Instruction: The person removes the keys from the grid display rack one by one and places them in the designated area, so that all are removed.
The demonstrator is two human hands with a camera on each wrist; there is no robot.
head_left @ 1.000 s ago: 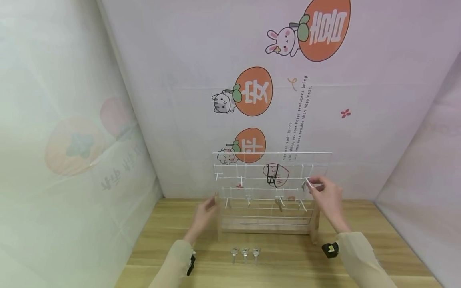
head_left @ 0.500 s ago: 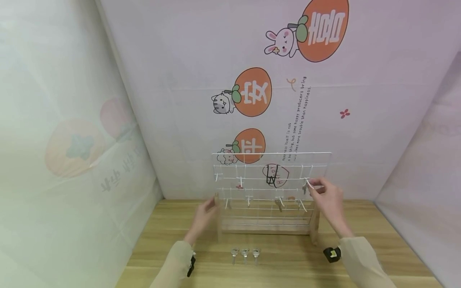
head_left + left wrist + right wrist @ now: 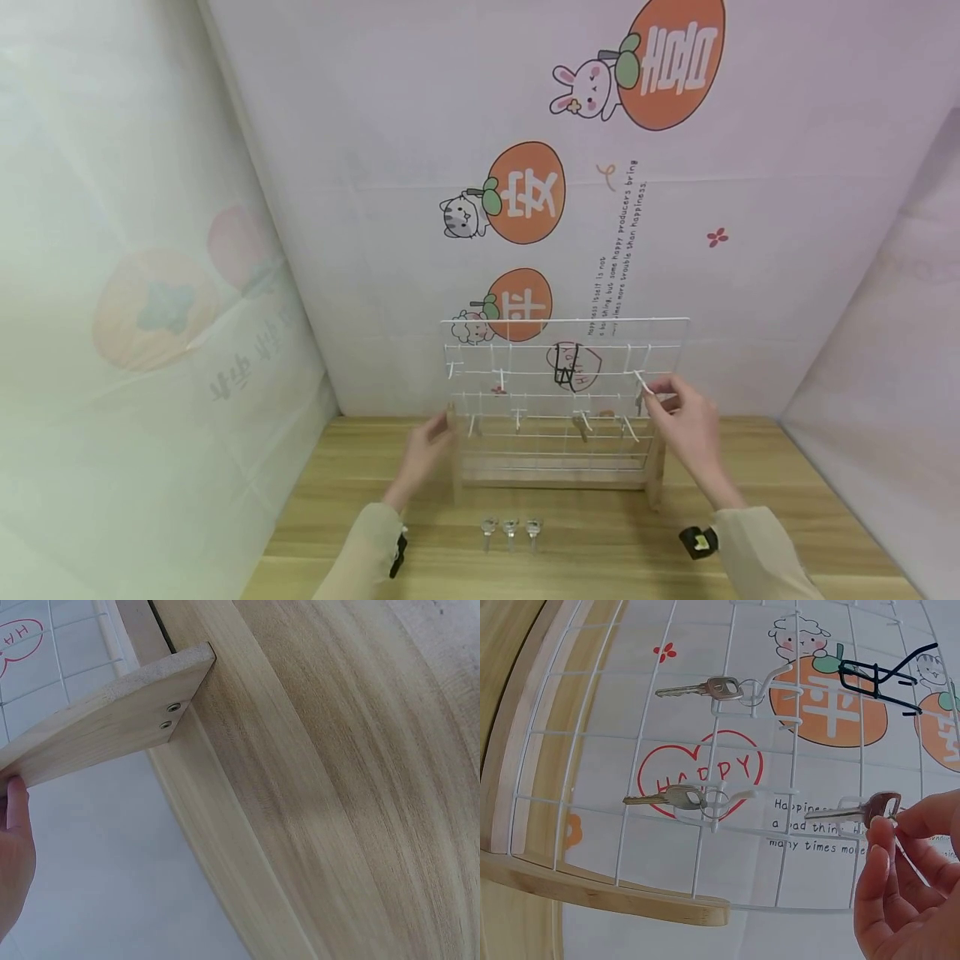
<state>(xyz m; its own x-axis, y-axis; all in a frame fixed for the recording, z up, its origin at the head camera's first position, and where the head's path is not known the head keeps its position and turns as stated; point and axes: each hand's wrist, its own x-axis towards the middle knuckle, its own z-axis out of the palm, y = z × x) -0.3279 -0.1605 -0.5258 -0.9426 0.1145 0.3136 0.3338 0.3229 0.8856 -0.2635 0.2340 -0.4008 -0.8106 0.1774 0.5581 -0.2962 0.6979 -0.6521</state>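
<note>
Now, loose keys nearest: three silvery metal keys (image 3: 511,527) lie side by side on the pale wood-grain worktop (image 3: 585,575).
Left hand: I see the left hand (image 3: 427,454) pinching the pale wooden upright (image 3: 124,720).
Right hand: thumb and finger of the right hand (image 3: 686,421) pinch a dull metal key (image 3: 840,816) by its head, beside a white wire hook (image 3: 642,382); whether its ring is on, I can't tell.
Key's handling: light, stiff, probably slippery, hardly fragile, I'd judge; best held by the broad head.
Hooks: I make out no container; on the white wire grid (image 3: 555,395), white hooks carry an upper key (image 3: 699,688) and a lower key (image 3: 673,797).
Backdrop: printed white cloth (image 3: 375,250) behind.
</note>
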